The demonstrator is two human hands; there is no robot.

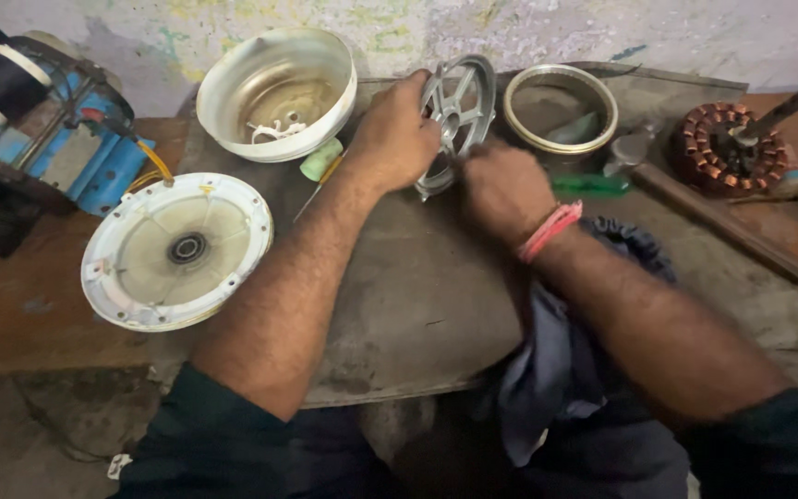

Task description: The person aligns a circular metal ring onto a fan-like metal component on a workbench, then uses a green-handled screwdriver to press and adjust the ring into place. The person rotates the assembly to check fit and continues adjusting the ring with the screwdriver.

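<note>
Both forearms reach forward from dark sleeves over the grey desk (417, 305), a blue-grey cloth (556, 360) draped under the right one. Left hand (397, 134) curls closed around the upper rim of a spoked metal wheel (459, 111), holding it upright on edge. Right hand (505, 189), with a pink band (550, 229) at the wrist, presses against the wheel's lower edge; its fingers are hidden, so its grip cannot be told. A white round cover (177, 251) lies well to the left.
</note>
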